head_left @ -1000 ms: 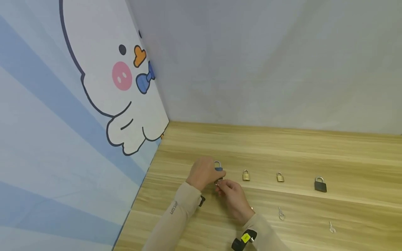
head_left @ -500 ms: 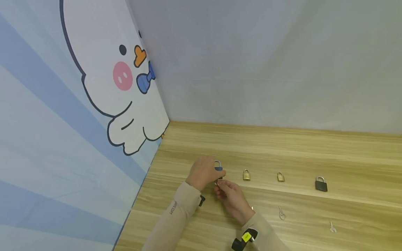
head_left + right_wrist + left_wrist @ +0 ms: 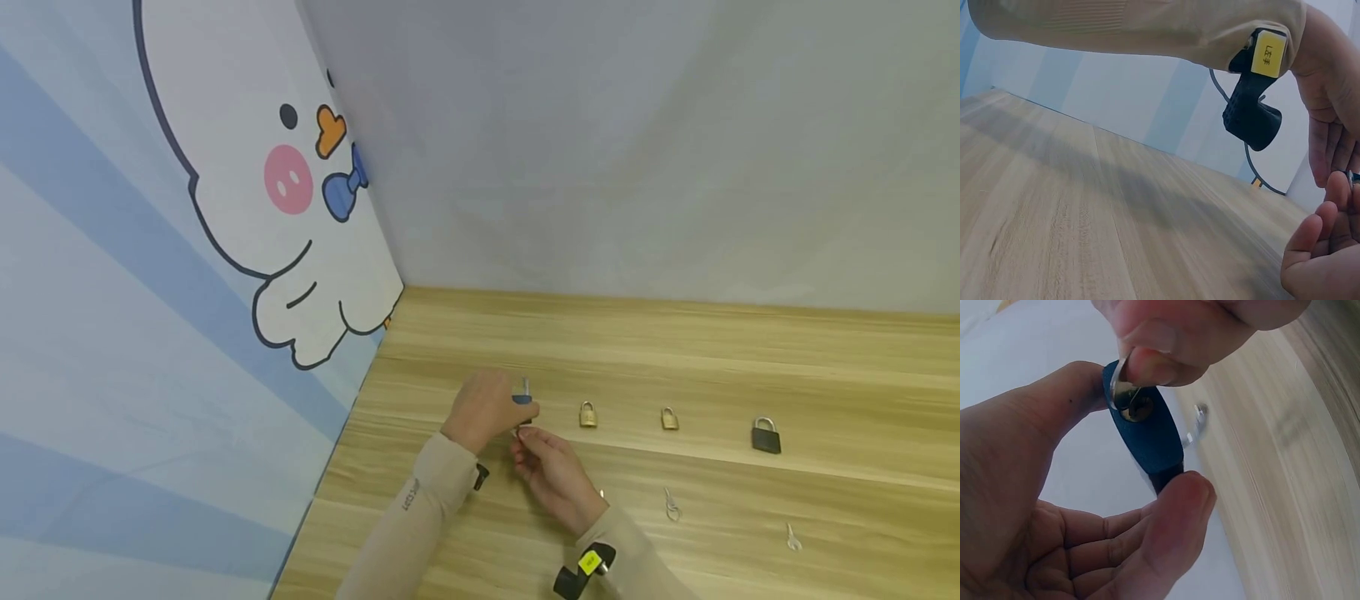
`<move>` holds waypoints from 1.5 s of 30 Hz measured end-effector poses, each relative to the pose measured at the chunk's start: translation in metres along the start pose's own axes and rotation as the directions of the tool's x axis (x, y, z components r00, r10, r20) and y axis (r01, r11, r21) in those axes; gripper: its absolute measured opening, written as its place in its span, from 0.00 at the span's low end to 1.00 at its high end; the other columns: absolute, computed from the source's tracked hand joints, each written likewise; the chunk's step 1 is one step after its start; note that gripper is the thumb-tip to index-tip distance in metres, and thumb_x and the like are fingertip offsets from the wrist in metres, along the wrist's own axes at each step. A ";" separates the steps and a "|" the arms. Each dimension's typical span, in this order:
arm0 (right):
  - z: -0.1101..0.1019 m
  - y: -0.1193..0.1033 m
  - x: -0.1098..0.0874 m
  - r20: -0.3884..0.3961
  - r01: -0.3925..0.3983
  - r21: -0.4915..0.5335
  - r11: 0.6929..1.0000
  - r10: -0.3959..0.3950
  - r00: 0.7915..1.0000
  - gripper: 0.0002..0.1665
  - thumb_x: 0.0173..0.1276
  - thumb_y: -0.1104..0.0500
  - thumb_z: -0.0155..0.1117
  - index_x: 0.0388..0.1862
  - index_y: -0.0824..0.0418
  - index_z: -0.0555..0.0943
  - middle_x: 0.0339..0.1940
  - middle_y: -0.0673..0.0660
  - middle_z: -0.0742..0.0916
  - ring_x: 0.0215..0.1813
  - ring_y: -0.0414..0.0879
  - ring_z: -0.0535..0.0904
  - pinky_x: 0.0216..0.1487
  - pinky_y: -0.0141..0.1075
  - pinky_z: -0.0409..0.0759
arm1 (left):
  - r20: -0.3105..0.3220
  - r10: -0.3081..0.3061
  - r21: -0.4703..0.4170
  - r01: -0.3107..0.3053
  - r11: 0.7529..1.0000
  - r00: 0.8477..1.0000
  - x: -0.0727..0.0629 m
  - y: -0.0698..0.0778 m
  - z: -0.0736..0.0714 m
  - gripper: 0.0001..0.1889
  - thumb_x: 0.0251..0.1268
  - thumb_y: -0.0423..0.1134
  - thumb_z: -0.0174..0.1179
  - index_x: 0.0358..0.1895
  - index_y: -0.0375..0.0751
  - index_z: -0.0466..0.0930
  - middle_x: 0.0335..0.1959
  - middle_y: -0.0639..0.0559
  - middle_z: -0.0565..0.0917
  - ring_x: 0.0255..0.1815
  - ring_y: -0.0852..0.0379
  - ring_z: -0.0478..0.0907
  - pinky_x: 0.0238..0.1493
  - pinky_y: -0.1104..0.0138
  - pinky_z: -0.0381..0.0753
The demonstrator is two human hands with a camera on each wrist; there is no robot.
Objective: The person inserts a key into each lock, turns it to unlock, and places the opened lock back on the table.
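My left hand [image 3: 482,412] grips a blue padlock [image 3: 522,400] by its sides, thumb opposite fingers. In the left wrist view, the padlock's blue underside [image 3: 1150,440] faces the camera, with a brass keyhole in it. My right hand [image 3: 557,475] pinches a small metal key [image 3: 1124,387] right at that keyhole; most of the key's head is covered by fingertips. The padlock's shackle [image 3: 526,386] stands up on the far side, its bent end [image 3: 1200,412] showing past the body. In the right wrist view, both hands meet at the right edge.
To the right stand two small brass padlocks, the nearer [image 3: 588,415] and the farther [image 3: 669,419], then a black padlock [image 3: 766,436]. Keys on a ring [image 3: 672,505] and another key [image 3: 793,537] lie in front on the wooden table [image 3: 675,342]. A printed wall panel [image 3: 225,350] borders the left.
The blue padlock's shackle, a full loop before, now looks narrower and stands higher, sprung or turned out of the body. Both hands keep their hold in nearly the same place.
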State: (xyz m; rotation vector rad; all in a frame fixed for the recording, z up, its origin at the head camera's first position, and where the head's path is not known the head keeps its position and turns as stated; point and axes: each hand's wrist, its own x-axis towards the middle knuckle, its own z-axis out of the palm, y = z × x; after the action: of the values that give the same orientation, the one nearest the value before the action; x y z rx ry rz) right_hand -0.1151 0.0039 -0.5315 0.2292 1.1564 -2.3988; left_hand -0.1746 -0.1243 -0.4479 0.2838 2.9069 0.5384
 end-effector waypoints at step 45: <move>-0.025 -0.031 -0.013 0.052 0.271 -0.852 0.447 -0.444 0.895 0.06 0.71 0.59 0.67 0.40 0.60 0.85 0.33 0.52 0.88 0.33 0.41 0.82 0.34 0.35 0.79 | -0.021 -0.060 -0.018 0.060 0.998 0.998 0.002 0.001 0.012 0.21 0.54 0.46 0.67 0.13 0.46 0.66 0.10 0.58 0.65 0.11 0.64 0.58 0.11 0.73 0.58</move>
State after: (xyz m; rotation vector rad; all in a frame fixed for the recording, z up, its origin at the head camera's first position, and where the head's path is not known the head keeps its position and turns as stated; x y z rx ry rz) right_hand -0.1197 0.0444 -0.5208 -0.1621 2.5363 -1.7977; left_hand -0.1736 -0.1190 -0.4592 0.1895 2.9191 0.5598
